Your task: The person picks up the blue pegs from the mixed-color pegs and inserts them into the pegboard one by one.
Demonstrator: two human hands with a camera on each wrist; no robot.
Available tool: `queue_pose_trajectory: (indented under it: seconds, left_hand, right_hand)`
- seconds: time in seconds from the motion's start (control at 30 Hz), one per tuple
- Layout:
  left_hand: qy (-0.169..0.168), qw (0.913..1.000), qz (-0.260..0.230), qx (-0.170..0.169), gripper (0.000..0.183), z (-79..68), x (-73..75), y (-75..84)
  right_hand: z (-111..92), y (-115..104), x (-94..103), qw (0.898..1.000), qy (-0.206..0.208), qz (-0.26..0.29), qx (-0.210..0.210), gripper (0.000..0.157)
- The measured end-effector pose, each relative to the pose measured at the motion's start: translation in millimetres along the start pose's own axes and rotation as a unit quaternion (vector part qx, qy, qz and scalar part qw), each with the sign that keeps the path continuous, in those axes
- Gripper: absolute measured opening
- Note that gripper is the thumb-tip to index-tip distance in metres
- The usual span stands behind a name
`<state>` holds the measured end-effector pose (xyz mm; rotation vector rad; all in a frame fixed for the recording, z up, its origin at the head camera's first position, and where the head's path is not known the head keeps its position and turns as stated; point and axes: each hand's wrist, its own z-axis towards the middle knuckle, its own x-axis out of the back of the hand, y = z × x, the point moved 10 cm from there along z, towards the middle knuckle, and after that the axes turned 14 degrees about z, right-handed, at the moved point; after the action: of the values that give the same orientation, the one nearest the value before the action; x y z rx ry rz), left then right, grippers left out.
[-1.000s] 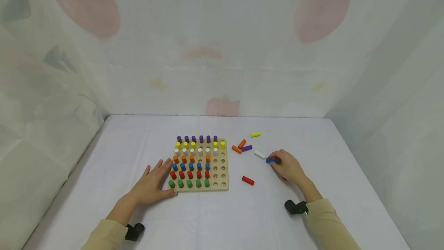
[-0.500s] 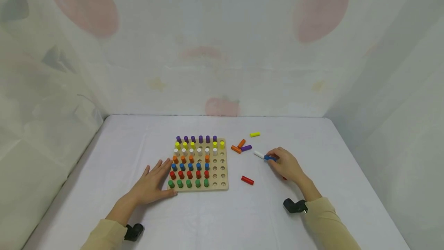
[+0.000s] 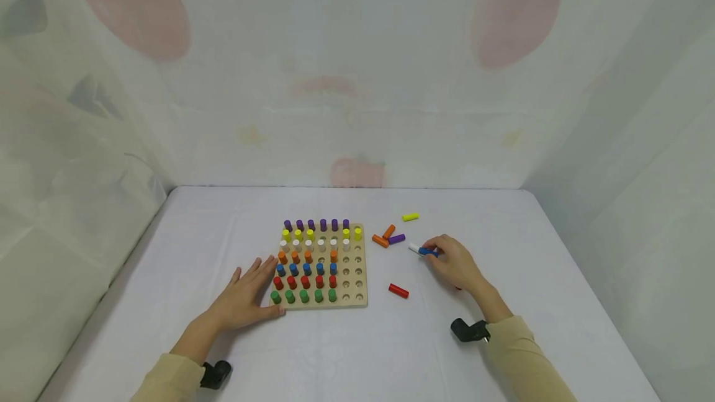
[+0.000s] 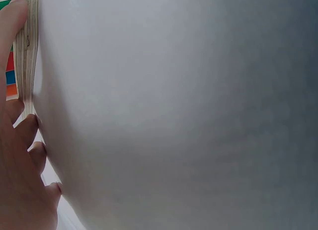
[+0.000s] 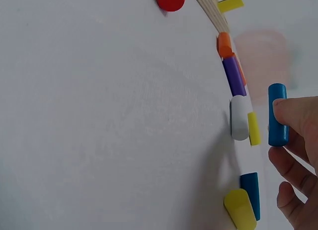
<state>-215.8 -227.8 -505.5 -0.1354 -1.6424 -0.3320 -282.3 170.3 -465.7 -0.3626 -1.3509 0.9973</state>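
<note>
My right hand (image 3: 457, 265) pinches a blue peg (image 5: 278, 115) between thumb and fingers, lifted off the table in the right wrist view. Just beyond it, a white peg (image 3: 413, 247) lies on the cloth. My left hand (image 3: 240, 299) rests along the left side of a wooden pegboard (image 3: 363, 290), fingers spread, with fingertips and thumb at its edge (image 4: 27, 51). Rows of purple, yellow, white, orange, blue, red and green pegs stand in the board. Bare holes show mostly in its right columns.
Loose pegs lie right of the board: a yellow one (image 3: 410, 217), two orange ones (image 3: 380, 241), a purple one (image 3: 396, 239) and a red one (image 3: 398, 291). Under the right hand are another blue peg (image 5: 250, 195) and a yellow peg (image 5: 240, 209).
My right hand has lifted the blue peg and carried it a little to the left, over the white peg's near end. My left hand stays at the board.
</note>
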Motion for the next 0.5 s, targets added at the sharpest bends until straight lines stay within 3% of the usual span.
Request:
queue_pose_trajectory:
  seconds: [0.5]
  left_hand:
    - [0.000,1.0000,0.001,0.000,0.106,-1.2,1.9,1.1]
  right_hand:
    - [11,-29,-17.4,0.998,-0.012,0.030,0.053,0.019]
